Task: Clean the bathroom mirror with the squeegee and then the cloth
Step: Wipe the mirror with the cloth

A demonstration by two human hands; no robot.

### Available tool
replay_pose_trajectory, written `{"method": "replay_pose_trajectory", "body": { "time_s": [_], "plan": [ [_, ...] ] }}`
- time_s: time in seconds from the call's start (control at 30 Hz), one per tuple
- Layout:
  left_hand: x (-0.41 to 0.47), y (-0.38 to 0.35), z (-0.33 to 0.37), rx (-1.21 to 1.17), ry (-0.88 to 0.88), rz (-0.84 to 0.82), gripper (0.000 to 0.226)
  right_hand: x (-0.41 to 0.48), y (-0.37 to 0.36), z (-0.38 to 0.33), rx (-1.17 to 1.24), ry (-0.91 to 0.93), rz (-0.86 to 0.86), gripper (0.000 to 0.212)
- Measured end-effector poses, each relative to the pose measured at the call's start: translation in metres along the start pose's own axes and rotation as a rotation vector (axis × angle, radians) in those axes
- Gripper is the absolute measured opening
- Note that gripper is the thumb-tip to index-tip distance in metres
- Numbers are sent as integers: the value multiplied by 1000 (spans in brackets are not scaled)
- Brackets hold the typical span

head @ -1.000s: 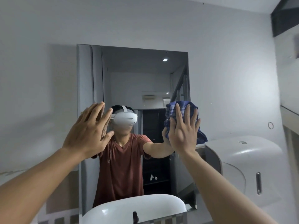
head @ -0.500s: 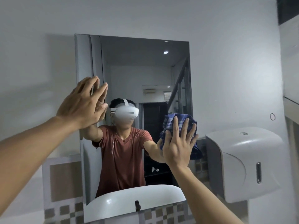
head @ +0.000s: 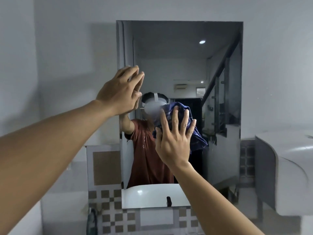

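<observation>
The rectangular mirror [head: 169, 56] hangs on the grey wall straight ahead. My right hand [head: 172, 141] presses a crumpled blue checked cloth [head: 197, 138] flat against the glass near its middle, fingers spread over it. My left hand [head: 118, 94] rests flat on the mirror's left edge, fingers straight and holding nothing. The glass reflects a person in a red shirt with a white headset. No squeegee is in view.
A white wall-mounted dispenser [head: 288, 167] juts out just right of the mirror. Checkered tiles [head: 118, 217] run below the mirror, and a white basin with a dark tap shows as a reflection [head: 152, 194] at the mirror's bottom edge.
My right hand has slid the cloth from the mirror's right edge leftwards to its middle. My left hand has stayed on the left edge.
</observation>
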State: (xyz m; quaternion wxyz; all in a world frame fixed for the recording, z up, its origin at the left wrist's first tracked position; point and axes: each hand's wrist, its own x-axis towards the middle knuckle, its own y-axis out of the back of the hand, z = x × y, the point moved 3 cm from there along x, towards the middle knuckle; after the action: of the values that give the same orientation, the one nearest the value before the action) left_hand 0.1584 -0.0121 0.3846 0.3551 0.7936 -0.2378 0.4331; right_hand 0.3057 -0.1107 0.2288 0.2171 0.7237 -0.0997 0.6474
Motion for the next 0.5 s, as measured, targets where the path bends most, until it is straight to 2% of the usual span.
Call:
{"method": "replay_pose_trajectory", "body": {
  "time_s": [0.27, 0.5],
  "plan": [
    [2, 7, -3, 24, -20, -37, 63, 3, -20, -66, 31, 372, -134, 65],
    [2, 5, -1, 37, -20, -39, 63, -30, -28, -68, -3, 671, -211, 66]
  ]
}}
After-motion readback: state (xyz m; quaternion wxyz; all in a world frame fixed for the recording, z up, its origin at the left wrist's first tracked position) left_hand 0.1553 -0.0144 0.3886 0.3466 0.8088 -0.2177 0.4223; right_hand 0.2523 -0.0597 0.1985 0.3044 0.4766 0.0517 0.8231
